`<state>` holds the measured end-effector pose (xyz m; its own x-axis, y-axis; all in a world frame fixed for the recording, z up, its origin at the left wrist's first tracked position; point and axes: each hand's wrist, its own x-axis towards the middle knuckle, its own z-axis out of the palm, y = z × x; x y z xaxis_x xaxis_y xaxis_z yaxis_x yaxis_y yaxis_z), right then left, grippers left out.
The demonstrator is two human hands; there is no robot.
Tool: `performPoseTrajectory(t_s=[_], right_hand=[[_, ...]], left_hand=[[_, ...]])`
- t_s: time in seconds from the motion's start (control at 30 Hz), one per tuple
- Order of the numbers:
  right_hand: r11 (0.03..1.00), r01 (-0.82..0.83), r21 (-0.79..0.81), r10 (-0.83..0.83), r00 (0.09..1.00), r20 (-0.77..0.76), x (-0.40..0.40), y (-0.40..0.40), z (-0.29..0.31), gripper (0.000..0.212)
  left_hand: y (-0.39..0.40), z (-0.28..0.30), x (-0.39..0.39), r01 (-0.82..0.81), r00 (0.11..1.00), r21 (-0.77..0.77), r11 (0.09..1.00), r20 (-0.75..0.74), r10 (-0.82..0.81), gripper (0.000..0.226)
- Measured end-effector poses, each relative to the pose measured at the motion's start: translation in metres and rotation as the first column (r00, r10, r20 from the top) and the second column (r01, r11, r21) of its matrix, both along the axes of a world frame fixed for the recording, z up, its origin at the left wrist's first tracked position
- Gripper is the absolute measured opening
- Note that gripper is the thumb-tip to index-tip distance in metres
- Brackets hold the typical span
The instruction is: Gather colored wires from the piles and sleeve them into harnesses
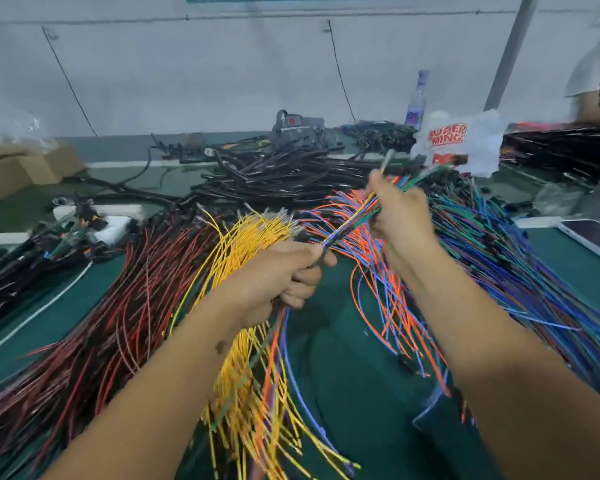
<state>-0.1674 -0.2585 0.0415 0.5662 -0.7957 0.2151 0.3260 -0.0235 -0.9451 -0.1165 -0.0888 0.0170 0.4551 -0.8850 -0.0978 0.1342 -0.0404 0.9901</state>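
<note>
Green worktop (343, 358): left hand (284, 271) and right hand (400, 211) both grip the wire bundle (347, 226) (keep ends level before sleeving).

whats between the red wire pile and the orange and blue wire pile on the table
In the head view, the fanned pile of yellow wires lies between the dark red wire pile and the orange-and-blue wire pile, partly crossed by the left hand.

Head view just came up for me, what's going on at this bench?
A person is building a wire bundle. The left hand grips a mixed bundle of colored wires low down, while the right hand holds it further up, near the tips. Below them on the green table lie sorted piles: red wires, yellow wires, orange and blue wires. Black sleeved harnesses are heaped behind. No sleeve is on the held bundle yet.
</note>
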Motion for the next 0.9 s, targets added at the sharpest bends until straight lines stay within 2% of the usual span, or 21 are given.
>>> performPoseTrajectory(t_s=[0.13, 0.27, 0.3, 0.37, 0.4, 0.47, 0.5, 0.57, 0.63, 0.73, 0.8, 0.9], right_hand=[[0.994, 0.101, 0.036, -0.102, 0.995, 0.011, -0.021, -0.035, 0.018, 0.037], [0.967, 0.204, 0.15, -0.22, 0.97, 0.103, -0.038, -0.059, 0.035, 0.031], [0.96, 0.193, 0.201, -0.223, 0.965, 0.137, -0.04, -0.06, 0.038, 0.032], [0.937, 0.023, 0.348, -0.127, 0.952, 0.279, -0.039, -0.052, 0.036, 0.037], [0.903, -0.116, 0.413, -0.048, 0.93, 0.365, -0.036, -0.044, 0.033, 0.039], [0.835, -0.315, 0.45, 0.107, 0.897, 0.429, -0.026, -0.021, 0.019, 0.036], [0.833, -0.355, 0.424, 0.19, 0.904, 0.382, -0.018, -0.006, 0.009, 0.03], [0.842, -0.413, 0.346, 0.359, 0.909, 0.21, -0.001, 0.029, -0.018, 0.018], [0.843, -0.449, 0.296, 0.463, 0.886, 0.025, 0.013, 0.061, -0.049, 0.023], [0.903, -0.4, 0.158, 0.425, 0.887, -0.181, 0.023, 0.082, -0.08, 0.03], [0.922, -0.38, 0.071, 0.385, 0.893, -0.232, 0.024, 0.081, -0.086, 0.03], [0.925, -0.378, -0.052, 0.35, 0.894, -0.279, 0.02, 0.077, -0.088, 0.025]], left_hand=[[0.032, 0.012, 0.01, 0.043, 0.98, 0.192, 0.98, 0.185, -0.08, 0.03], [0.062, 0.021, 0.029, 0.001, 0.907, 0.405, 0.914, 0.385, -0.172, 0.026], [0.064, 0.02, 0.032, -0.052, 0.865, 0.393, 0.918, 0.476, -0.155, 0.027], [0.063, 0.013, 0.033, -0.25, 0.68, 0.239, 0.938, 0.733, -0.006, 0.032], [0.06, 0.007, 0.032, -0.326, 0.594, 0.107, 0.939, 0.796, 0.116, 0.034], [0.051, -0.007, 0.027, -0.415, 0.536, -0.065, 0.908, 0.788, 0.302, 0.033], [0.045, -0.015, 0.025, -0.459, 0.493, -0.072, 0.885, 0.808, 0.322, 0.031], [0.033, -0.032, 0.022, -0.523, 0.403, 0.005, 0.852, 0.882, 0.242, 0.025], [0.025, -0.049, 0.019, -0.543, 0.312, 0.06, 0.838, 0.941, 0.134, 0.018], [0.025, -0.064, 0.018, -0.573, 0.172, 0.045, 0.818, 0.983, 0.067, 0.024], [0.028, -0.066, 0.019, -0.546, 0.196, 0.008, 0.838, 0.973, 0.119, 0.018], [0.028, -0.065, 0.019, -0.497, 0.302, 0.001, 0.868, 0.938, 0.171, 0.024]])
